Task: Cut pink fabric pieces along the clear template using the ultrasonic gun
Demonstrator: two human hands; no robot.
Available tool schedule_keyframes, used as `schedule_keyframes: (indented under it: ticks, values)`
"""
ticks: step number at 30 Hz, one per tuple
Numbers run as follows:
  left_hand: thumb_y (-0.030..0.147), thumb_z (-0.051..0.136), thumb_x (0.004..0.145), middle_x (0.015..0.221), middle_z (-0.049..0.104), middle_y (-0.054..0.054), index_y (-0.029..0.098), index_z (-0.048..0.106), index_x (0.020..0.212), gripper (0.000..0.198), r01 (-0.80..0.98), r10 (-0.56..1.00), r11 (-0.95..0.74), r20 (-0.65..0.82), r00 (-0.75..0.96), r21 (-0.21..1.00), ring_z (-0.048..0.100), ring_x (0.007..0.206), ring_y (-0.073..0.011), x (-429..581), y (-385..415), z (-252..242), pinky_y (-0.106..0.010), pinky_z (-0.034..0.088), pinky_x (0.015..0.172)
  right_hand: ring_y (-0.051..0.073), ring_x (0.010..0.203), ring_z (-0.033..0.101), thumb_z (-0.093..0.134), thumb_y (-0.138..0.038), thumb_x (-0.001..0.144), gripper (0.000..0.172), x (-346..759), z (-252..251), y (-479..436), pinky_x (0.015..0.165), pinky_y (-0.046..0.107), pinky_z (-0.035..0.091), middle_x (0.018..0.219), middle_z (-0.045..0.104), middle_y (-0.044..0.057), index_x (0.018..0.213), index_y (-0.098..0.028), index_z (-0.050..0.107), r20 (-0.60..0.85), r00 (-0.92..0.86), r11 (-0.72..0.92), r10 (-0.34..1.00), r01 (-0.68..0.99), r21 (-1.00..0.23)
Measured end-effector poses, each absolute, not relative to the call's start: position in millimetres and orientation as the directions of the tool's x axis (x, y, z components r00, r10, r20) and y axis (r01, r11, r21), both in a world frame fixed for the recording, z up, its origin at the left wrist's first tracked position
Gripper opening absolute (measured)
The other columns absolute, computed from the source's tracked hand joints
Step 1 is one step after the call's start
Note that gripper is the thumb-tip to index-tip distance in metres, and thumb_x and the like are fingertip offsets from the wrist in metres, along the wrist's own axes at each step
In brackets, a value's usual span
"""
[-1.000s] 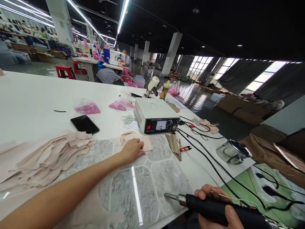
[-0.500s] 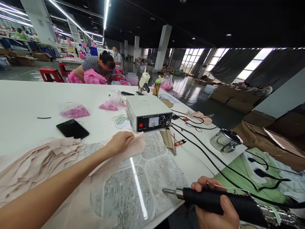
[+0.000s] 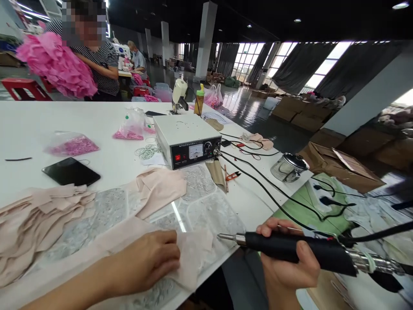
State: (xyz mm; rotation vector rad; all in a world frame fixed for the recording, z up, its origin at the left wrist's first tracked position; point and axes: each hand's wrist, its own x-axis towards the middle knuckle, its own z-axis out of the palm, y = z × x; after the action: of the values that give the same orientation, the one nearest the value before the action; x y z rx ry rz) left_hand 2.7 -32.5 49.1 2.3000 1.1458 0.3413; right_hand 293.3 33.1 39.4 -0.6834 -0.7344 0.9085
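My left hand (image 3: 151, 260) is closed, its fingers curled and pressed together on a pale pink fabric strip (image 3: 193, 258) near the table's front edge. The thumb is hidden. In my right hand (image 3: 290, 271) is a handheld ultrasonic tool (image 3: 274, 245) with a black sleeve and a pointed metal tip. The tip points left, close to the strip's right end. A folded pale pink fabric piece (image 3: 163, 187) lies on the clear patterned mat (image 3: 219, 213). Further left is a pile of similar pieces (image 3: 41, 224).
A white generator box (image 3: 189, 133) with a dial stands mid-table, cables trailing right. Around it are a phone (image 3: 71, 171), bags of pink bits (image 3: 74, 144), red-handled snips (image 3: 232, 175) and a glass pot (image 3: 288, 168). Across the table, a person (image 3: 103, 64) holds pink fabric (image 3: 58, 64).
My left hand has come from beside the box toward the front edge, leaving a folded piece behind. My right hand still holds the tool. The person opposite has straightened up, lifting pink fabric.
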Motion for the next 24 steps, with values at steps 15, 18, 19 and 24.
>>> schedule_keyframes:
  ticks: [15, 18, 19, 24]
  values:
    - [0.020, 0.035, 0.108, 0.106, 0.065, -0.009, 0.023, 0.059, 0.130, 0.033, 0.760, 0.754, -0.639, 0.293, 0.587, 0.120, 0.063, 0.088, -0.0228, -5.7, -43.7, 6.8, -0.036, 0.049, 0.078, 0.015, 0.052, 0.055, 0.058, -0.050, 0.082, 0.028, 258.8, 40.9, 8.1, 0.051, 0.035, 0.051, 0.072, 0.061, 0.001, 0.088, -0.025, 0.068, 0.376, 0.209, 0.430, 0.903, -0.436, -0.790]
    - [0.021, 0.038, 0.108, 0.109, 0.066, -0.007, 0.025, 0.058, 0.133, 0.032, 0.781, 0.773, -0.614, 0.288, 0.566, 0.113, 0.065, 0.093, -0.0228, -9.2, -48.5, 4.7, -0.034, 0.049, 0.081, 0.016, 0.055, 0.056, 0.058, -0.046, 0.082, 0.025, 261.2, 33.2, 23.0, 0.053, 0.036, 0.052, 0.073, 0.061, 0.001, 0.088, -0.024, 0.067, 0.410, 0.287, 0.496, 0.866, -0.376, -0.783]
    - [0.021, 0.038, 0.108, 0.109, 0.066, -0.007, 0.026, 0.057, 0.134, 0.033, 0.789, 0.781, -0.604, 0.280, 0.558, 0.113, 0.065, 0.094, -0.0228, -10.5, -50.0, 5.0, -0.034, 0.050, 0.082, 0.016, 0.055, 0.056, 0.059, -0.045, 0.080, 0.024, 265.2, 31.1, 29.5, 0.054, 0.036, 0.052, 0.073, 0.061, 0.001, 0.087, -0.023, 0.067, 0.416, 0.334, 0.522, 0.846, -0.356, -0.775]
    - [0.025, 0.040, 0.108, 0.102, 0.067, -0.005, 0.028, 0.062, 0.128, 0.029, 0.778, 0.787, -0.606, 0.274, 0.553, 0.168, 0.065, 0.084, -0.0198, -7.8, -43.8, 10.8, -0.031, 0.052, 0.080, 0.015, 0.056, 0.057, 0.061, -0.041, 0.073, 0.023, 287.7, 32.0, 46.5, 0.054, 0.032, 0.049, 0.073, 0.063, 0.001, 0.080, -0.020, 0.068, 0.339, 0.538, 0.567, 0.772, -0.340, -0.750]
